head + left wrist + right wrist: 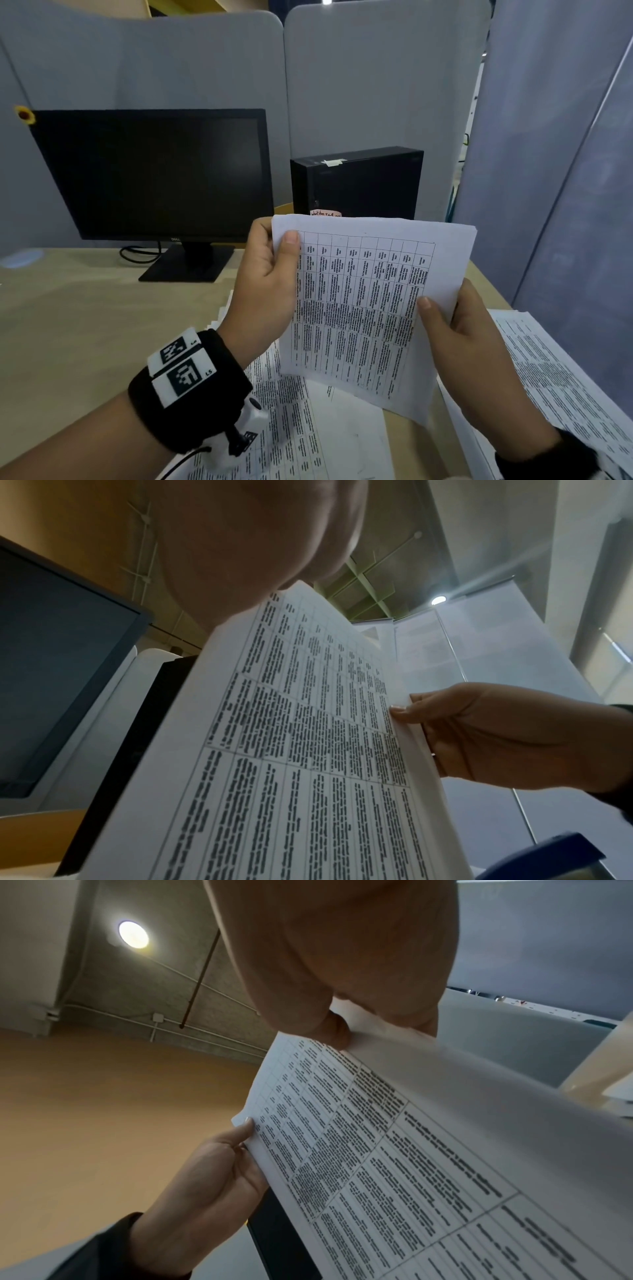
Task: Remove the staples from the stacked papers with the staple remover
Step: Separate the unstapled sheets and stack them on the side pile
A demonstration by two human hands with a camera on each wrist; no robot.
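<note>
Both my hands hold up a thin stack of printed papers (pixel 363 308) with a table of text, lifted above the desk in front of me. My left hand (pixel 270 274) pinches its upper left edge, thumb on the front. My right hand (pixel 455 329) pinches the right edge lower down, thumb on the print. The same stack of papers (pixel 308 750) fills the left wrist view, and the papers (pixel 411 1164) fill the right wrist view. A dark blue object (pixel 544 859) shows at the bottom right of the left wrist view; I cannot tell what it is. No staple is visible.
More printed sheets lie on the wooden desk (pixel 85 325) below my hands (pixel 308 428) and in a pile at the right (pixel 565 377). A black monitor (pixel 154 171) and a black computer case (pixel 359 181) stand behind. Grey partition panels (pixel 342 85) enclose the desk.
</note>
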